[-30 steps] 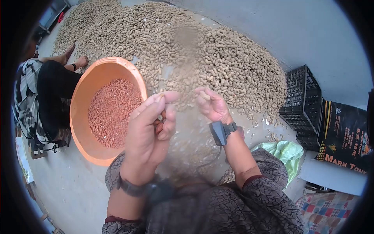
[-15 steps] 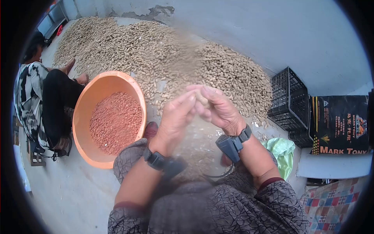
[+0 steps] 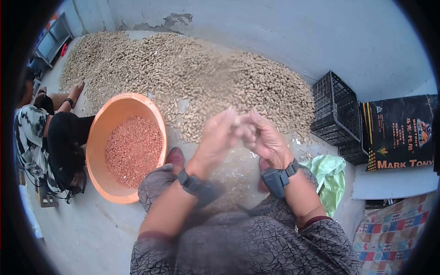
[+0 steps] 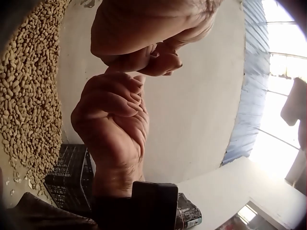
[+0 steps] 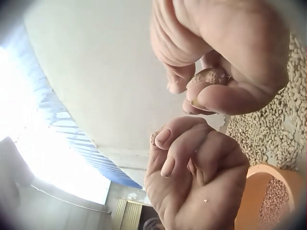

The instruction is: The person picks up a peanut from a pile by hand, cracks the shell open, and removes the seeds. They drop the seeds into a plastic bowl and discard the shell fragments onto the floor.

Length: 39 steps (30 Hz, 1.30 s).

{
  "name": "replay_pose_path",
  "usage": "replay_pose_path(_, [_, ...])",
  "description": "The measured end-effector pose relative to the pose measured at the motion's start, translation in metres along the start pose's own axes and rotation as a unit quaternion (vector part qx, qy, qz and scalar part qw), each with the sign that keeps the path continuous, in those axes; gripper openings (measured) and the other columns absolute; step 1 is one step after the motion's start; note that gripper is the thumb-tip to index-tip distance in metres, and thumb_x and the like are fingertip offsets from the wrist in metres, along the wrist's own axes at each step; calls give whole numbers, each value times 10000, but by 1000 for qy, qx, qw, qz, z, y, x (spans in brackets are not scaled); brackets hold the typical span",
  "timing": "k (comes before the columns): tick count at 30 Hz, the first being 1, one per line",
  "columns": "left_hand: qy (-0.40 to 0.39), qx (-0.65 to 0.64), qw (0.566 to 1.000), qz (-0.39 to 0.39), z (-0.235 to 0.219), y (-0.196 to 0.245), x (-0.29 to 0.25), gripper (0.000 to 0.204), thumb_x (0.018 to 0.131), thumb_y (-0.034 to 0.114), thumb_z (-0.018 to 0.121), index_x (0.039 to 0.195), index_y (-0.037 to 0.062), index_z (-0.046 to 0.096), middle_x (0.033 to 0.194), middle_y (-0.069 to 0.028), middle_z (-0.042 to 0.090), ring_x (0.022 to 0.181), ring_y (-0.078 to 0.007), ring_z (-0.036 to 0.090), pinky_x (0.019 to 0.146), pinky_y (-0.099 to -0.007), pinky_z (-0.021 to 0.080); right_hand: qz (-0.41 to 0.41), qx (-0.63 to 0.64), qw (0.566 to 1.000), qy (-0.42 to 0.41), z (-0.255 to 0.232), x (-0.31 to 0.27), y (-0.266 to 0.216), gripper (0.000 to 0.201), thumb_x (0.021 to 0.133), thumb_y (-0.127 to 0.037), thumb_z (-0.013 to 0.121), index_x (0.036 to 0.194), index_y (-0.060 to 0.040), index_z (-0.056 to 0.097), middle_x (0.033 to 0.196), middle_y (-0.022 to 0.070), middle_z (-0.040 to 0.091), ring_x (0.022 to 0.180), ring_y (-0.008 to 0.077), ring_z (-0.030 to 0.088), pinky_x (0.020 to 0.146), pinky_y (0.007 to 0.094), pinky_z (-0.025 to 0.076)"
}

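Note:
In front of the lap, both hands meet at the fingertips in the head view. My right hand (image 3: 271, 143) holds a peanut in its shell (image 5: 209, 76), seen between thumb and fingers in the right wrist view. My left hand (image 3: 214, 138) is blurred in the head view, and its fingers curl toward the palm. A reddish peanut kernel (image 5: 192, 166) shows between those curled fingers; the rest of the palm is hidden. Below and left of the hands stands an orange basin (image 3: 94, 160) with shelled red kernels (image 3: 133, 153) inside.
A broad heap of unshelled peanuts (image 3: 174, 68) lies along the wall. Black crates (image 3: 337, 107), a black printed sack (image 3: 398, 133) and a green plastic bag (image 3: 329, 176) stand at the right. Another person (image 3: 50, 133) sits at the left beside the basin.
The hands were apart one second ago, with kernels showing in the left palm, and have come together. The head view has tilted up, showing more wall.

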<state>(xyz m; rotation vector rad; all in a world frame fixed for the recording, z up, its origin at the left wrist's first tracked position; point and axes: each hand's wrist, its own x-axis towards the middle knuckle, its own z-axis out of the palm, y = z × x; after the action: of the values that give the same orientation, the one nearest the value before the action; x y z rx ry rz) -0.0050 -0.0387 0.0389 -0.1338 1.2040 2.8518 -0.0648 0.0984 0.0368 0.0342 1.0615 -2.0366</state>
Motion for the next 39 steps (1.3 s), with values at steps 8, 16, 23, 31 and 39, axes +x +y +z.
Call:
replay_pose_path(8, [-38,-117,992,-18,-2,-7,14,243,948,261,463,978,36,550,781,-42,545,544,-49,429,464,-158,326,-85,-16,996,22,-14,-3,-9,189,837,-160,559,957,-15,580,864,67,618,648,65,513,482,187,397])
replay_pose_path(16, [-43,-17,999,-7,3,-13,16,302,944,259,475,1102,8,535,820,-32,549,545,-25,398,475,-145,310,-219,-165,958,81,3,-23,-14,265,873,-235,557,1018,-16,595,815,61,621,558,49,491,411,161,355])
replay_pose_path(23, [-128,47,990,25,29,-15,12,291,941,261,483,1081,16,554,825,-9,554,549,-21,398,481,-143,313,-203,-232,950,42,8,-33,-17,269,850,-252,625,959,-7,613,752,13,604,546,23,513,382,153,331])
replay_pose_path(31, [-89,173,979,63,23,-32,15,315,938,212,436,1086,-12,600,782,-14,599,610,-68,525,516,-187,356,-187,-218,958,-15,0,-34,-21,255,850,-244,628,937,-5,611,742,15,616,538,55,591,384,146,335])
replay_pose_path(39, [-86,145,982,86,31,-24,8,351,940,258,431,1026,-46,583,811,-55,596,597,-75,489,544,-206,402,-167,-196,966,-33,7,-37,-25,249,863,-202,589,948,31,612,728,51,631,535,66,588,405,146,321])
